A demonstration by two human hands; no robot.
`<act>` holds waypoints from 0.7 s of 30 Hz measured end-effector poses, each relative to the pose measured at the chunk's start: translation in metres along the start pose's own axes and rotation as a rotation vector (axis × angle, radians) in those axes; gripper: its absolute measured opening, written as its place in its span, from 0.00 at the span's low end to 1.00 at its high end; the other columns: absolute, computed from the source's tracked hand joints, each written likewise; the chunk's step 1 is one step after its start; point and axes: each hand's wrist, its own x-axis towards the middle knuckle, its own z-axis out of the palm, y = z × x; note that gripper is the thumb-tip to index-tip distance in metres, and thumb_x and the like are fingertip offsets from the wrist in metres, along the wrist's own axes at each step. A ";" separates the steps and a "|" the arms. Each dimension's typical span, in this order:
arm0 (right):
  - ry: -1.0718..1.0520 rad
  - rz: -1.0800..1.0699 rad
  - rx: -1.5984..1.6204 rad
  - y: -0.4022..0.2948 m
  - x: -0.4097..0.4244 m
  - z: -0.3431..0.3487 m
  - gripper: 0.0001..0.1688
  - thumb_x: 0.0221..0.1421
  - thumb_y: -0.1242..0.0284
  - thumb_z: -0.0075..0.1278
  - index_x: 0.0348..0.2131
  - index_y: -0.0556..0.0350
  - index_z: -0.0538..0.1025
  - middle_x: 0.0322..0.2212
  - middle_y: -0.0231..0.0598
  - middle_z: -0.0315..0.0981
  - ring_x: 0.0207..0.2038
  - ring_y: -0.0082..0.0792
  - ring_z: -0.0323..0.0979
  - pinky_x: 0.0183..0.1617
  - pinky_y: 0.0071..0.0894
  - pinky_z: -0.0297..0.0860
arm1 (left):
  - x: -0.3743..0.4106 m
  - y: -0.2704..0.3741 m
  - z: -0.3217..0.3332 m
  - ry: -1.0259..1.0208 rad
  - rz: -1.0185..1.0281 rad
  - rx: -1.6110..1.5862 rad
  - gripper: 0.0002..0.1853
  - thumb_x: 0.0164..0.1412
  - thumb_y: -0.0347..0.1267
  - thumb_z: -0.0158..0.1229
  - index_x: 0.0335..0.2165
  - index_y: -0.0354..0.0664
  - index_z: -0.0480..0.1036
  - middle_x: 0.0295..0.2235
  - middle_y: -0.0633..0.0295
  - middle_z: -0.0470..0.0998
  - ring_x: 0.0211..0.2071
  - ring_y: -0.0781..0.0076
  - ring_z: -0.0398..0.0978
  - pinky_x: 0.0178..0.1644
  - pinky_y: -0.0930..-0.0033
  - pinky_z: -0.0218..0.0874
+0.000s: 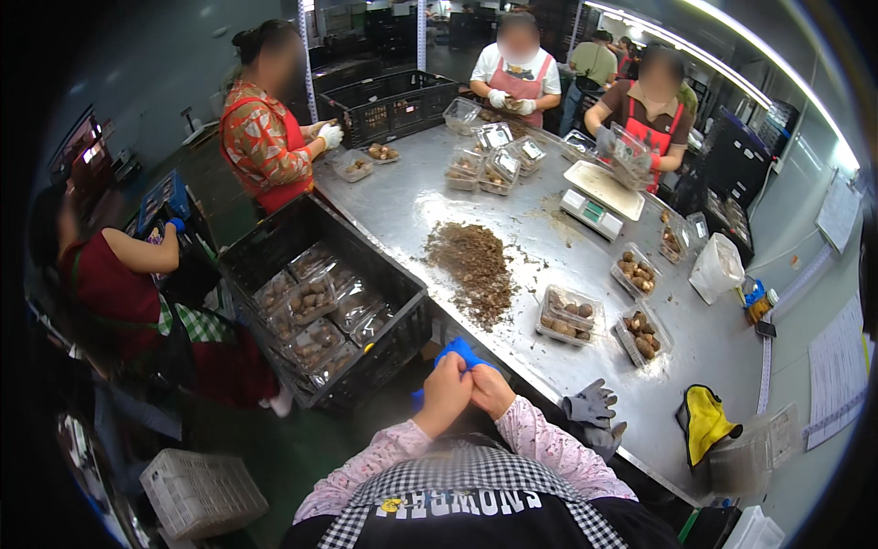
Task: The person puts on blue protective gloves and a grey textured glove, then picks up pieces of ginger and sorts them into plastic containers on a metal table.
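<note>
My left hand (pixel 443 392) and my right hand (pixel 491 390) meet in front of my body, beside the near edge of the steel table (pixel 384 206). Between their fingers they grip a crumpled blue glove (pixel 461 353), though its exact shape is partly hidden. Grey work gloves (pixel 591 403) lie at the table edge right of my hands. Beyond my hands is a heap of brown soil and peelings (pixel 473 271). Clear plastic boxes of small taro corms (pixel 569 316) stand to its right, one stacked on another, with an open box of corms (pixel 643 336) nearby.
A black crate (pixel 405 295) holding packed clear boxes borders the table on the left. A digital scale (pixel 593 213), a yellow cloth (pixel 706 425) and a white bag (pixel 717 267) occupy the right side. Co-workers stand across the table and at left; a white crate (pixel 202 494) sits on the floor.
</note>
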 end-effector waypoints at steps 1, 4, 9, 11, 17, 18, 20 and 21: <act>-0.006 -0.028 -0.022 -0.003 0.001 -0.006 0.10 0.61 0.76 0.40 0.38 0.61 0.73 0.37 0.41 0.73 0.39 0.34 0.72 0.47 0.32 0.69 | 0.000 -0.002 -0.001 0.012 0.006 -0.065 0.07 0.50 0.25 0.57 0.28 0.38 0.65 0.25 0.52 0.70 0.25 0.55 0.70 0.29 0.62 0.62; -0.052 -0.103 -0.035 -0.011 0.011 -0.015 0.15 0.61 0.79 0.37 0.46 0.64 0.70 0.43 0.46 0.72 0.43 0.38 0.72 0.51 0.37 0.69 | 0.002 -0.004 -0.001 -0.056 0.008 -0.306 0.07 0.52 0.25 0.57 0.27 0.38 0.65 0.21 0.60 0.69 0.23 0.69 0.68 0.27 0.69 0.59; 0.050 -0.353 -0.805 -0.010 0.021 -0.060 0.14 0.59 0.75 0.43 0.44 0.61 0.72 0.37 0.38 0.75 0.36 0.30 0.74 0.41 0.28 0.70 | 0.002 0.014 -0.007 -0.278 -0.078 -0.492 0.08 0.52 0.25 0.56 0.23 0.38 0.63 0.20 0.70 0.63 0.23 0.83 0.60 0.26 0.76 0.54; 0.121 -0.383 -1.003 -0.005 0.027 -0.065 0.12 0.59 0.72 0.45 0.39 0.60 0.74 0.33 0.34 0.77 0.32 0.28 0.74 0.36 0.27 0.69 | 0.001 0.011 -0.009 -0.302 -0.081 -0.476 0.09 0.50 0.25 0.55 0.22 0.39 0.61 0.19 0.69 0.61 0.22 0.82 0.57 0.25 0.75 0.52; -0.300 0.028 -0.523 -0.006 0.039 -0.049 0.26 0.63 0.58 0.41 0.54 0.54 0.64 0.45 0.45 0.73 0.47 0.32 0.71 0.50 0.29 0.66 | -0.010 0.017 -0.012 -0.299 -0.094 -0.385 0.10 0.48 0.28 0.55 0.22 0.39 0.61 0.16 0.56 0.62 0.19 0.69 0.60 0.24 0.66 0.55; -0.338 0.173 -0.489 -0.018 0.008 -0.005 0.30 0.65 0.57 0.35 0.59 0.52 0.55 0.49 0.51 0.69 0.53 0.37 0.66 0.58 0.33 0.60 | -0.015 0.015 -0.014 -0.288 -0.080 -0.390 0.10 0.48 0.28 0.55 0.22 0.39 0.60 0.16 0.55 0.61 0.19 0.67 0.59 0.24 0.66 0.55; -0.183 0.230 -0.501 -0.036 -0.023 0.042 0.28 0.66 0.59 0.33 0.59 0.53 0.56 0.49 0.53 0.68 0.54 0.40 0.65 0.58 0.37 0.60 | -0.017 0.025 -0.018 -0.307 -0.068 -0.395 0.10 0.48 0.28 0.55 0.22 0.39 0.59 0.16 0.55 0.61 0.18 0.68 0.59 0.24 0.65 0.55; -0.109 0.265 -0.508 -0.037 -0.029 0.049 0.27 0.67 0.60 0.32 0.59 0.53 0.56 0.49 0.55 0.68 0.55 0.42 0.65 0.59 0.39 0.60 | -0.017 0.028 -0.020 -0.312 -0.068 -0.394 0.10 0.48 0.28 0.55 0.22 0.39 0.59 0.16 0.55 0.61 0.18 0.68 0.59 0.24 0.65 0.55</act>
